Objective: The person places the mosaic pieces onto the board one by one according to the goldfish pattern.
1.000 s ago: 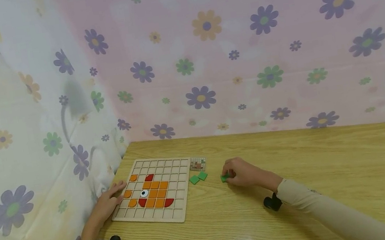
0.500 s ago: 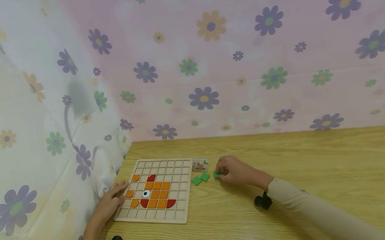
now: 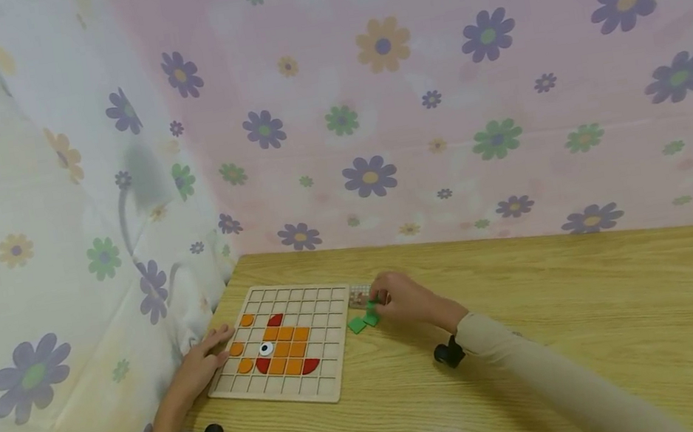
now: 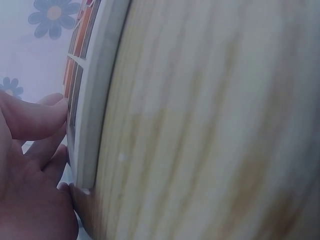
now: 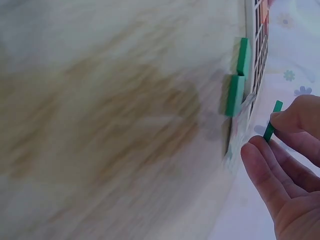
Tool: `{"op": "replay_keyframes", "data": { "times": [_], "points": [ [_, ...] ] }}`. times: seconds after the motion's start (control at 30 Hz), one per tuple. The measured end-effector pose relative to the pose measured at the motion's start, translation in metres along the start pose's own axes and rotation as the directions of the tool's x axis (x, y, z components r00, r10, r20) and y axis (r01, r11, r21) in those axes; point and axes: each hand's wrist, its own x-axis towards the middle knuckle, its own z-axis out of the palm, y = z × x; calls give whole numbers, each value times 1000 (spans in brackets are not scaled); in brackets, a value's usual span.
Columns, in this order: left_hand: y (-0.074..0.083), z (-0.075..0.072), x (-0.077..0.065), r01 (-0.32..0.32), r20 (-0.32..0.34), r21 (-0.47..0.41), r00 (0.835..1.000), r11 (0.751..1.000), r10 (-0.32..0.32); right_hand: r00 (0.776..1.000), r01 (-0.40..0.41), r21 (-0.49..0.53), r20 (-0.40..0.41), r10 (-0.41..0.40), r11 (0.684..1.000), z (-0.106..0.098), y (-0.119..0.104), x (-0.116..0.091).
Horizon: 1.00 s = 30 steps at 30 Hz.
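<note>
My right hand (image 3: 407,299) pinches a green square tile (image 5: 272,121) between thumb and fingers, above the table in the right wrist view. Below it lie two more green tiles (image 3: 357,325), and behind them a small printed pattern card (image 3: 358,295), partly covered by the hand. A wooden grid board (image 3: 338,385) stands to their left. It holds orange square tiles (image 3: 286,349), a few red rounded pieces (image 3: 311,365), orange rounded pieces (image 3: 245,365) and an eye tile (image 3: 265,349). My left hand (image 3: 197,364) rests at the board's left edge, fingers relaxed, thumb touching the rim.
The wood-grain table (image 3: 539,336) stretches far to the right. A flowered cloth (image 3: 423,100) hangs behind it and along the left side, close to the left arm. Each wrist carries a black camera mount (image 3: 450,353).
My right hand has moved left with its green tile, from right of the two loose tiles to over them and the card's edge. The left hand stays at the board.
</note>
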Motion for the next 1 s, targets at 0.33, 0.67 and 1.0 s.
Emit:
{"op": "replay_keyframes", "data": {
  "times": [0.33,0.67,1.0],
  "points": [
    [-2,0,0,5,2,-10,1000,1000,-5,999,20,36,-27,-19,999,10,-8,25],
    [-4,-1,1,1,-1,-17,1000,1000,-1,1000,-24,127,-2,24,992,27,-7,49],
    [-3,1,1,-6,-1,-33,1000,999,6,1000,-11,115,-4,12,993,43,-20,69]
  ]
}}
